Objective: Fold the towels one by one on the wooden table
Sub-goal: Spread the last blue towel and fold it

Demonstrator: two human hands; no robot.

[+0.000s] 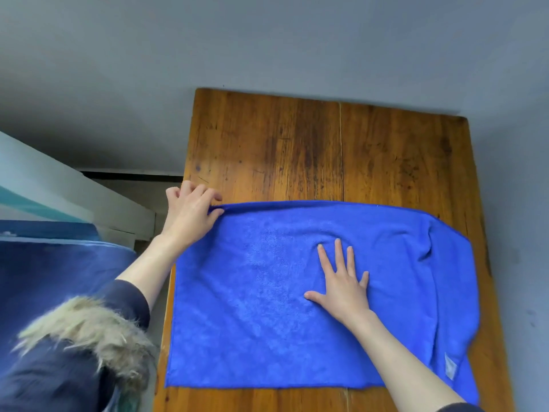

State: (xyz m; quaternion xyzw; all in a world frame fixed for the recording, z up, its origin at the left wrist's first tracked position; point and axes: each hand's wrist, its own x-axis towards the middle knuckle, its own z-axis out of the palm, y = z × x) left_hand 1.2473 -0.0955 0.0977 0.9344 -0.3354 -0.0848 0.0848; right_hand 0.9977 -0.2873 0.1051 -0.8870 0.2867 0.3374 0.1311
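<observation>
A bright blue microfibre towel lies spread over the near half of the worn, varnished wooden surface, reaching from the surface's left edge almost to its right edge, its near hem running just inside the near edge. The left hand is at the towel's far left corner, close to the surface's left edge; its grip looks like a pinch, thumb and curled fingers closed on the hem there, though the fingertips partly hide the contact. The right hand lies flat on the middle of the cloth, fingers straight and spread, holding nothing and simply pressing the fabric down. The left and centre of the towel look smooth, while the right part is rumpled, with a ridge running from the far hem toward the near right corner, where a small white label shows. The far hem looks slightly thick, so the cloth may already be doubled, but that cannot be told for certain. The step in hand appears to be laying out and flattening this towel before a fold, with the far left corner being pulled square while the palm anchors the middle. The next move probably calls for smoothing the rumpled right side toward the surface's right edge, then taking two corners and bringing one hem over to meet the opposite one. No other towels are visible on the surface.
</observation>
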